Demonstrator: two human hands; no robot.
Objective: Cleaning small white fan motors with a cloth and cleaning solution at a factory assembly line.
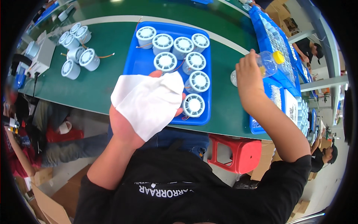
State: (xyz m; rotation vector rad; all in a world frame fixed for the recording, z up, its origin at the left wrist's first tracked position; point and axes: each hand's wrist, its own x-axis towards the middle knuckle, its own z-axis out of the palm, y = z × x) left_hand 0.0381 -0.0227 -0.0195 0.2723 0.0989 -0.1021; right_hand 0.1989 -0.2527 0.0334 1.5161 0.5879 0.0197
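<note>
A white cloth [148, 100] lies spread over the upturned palm of my left hand [125, 127], which holds it up in front of the near part of a blue tray [130, 61]. The cloth hides most of the fingers; a few fingertips show at its edges. My right hand [249, 76] is wrapped round a clear plastic bottle [267, 62] with a yellow cap, tilted on its side above the right part of the table. Several pale blue round fan-like units [194, 105] with slotted tops and thin wires stand in the tray.
More such units [71, 69] stand in a group on the green table [104, 89] at the left, near a white box-shaped device [43, 56]. Blue bins [256, 126] of small parts line the right side. A red stool [246, 155] stands below the table edge. Other people sit nearby.
</note>
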